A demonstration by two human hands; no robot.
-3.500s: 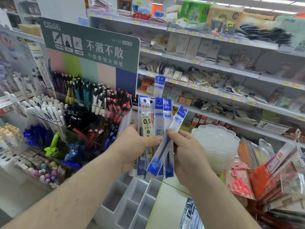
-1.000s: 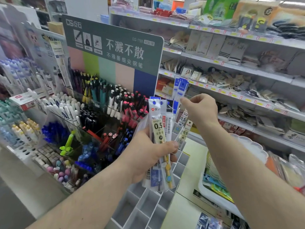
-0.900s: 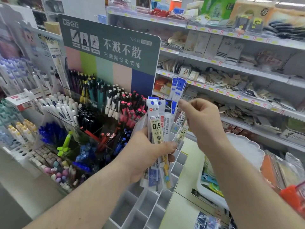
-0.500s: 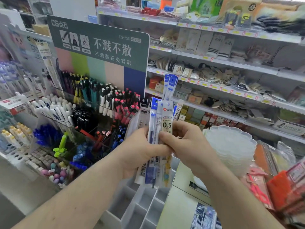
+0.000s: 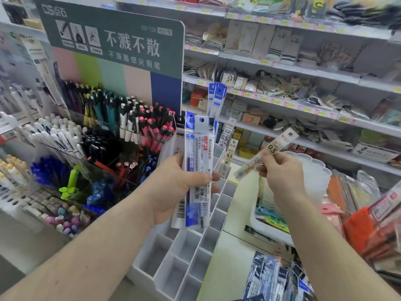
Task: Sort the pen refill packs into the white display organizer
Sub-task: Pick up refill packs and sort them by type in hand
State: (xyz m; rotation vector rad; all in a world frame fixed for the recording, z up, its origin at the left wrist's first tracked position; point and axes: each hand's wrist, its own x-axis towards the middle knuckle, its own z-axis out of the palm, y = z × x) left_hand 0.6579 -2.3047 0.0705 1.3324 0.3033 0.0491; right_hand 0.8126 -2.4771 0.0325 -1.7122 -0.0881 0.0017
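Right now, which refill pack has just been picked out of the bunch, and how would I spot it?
Start at the big green pen sign, then look lower right to the right hand. It pinches one slim clear refill pack, tilted, printed 0.5, held apart from the upright bunch of packs.

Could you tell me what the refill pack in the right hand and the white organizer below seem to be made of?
Refill pack: apparently a thin clear plastic sleeve with a printed header; the refill shows through it.
White organizer: likely rigid matte plastic, judging by its thin, straight, evenly white dividers; coated board cannot be ruled out.
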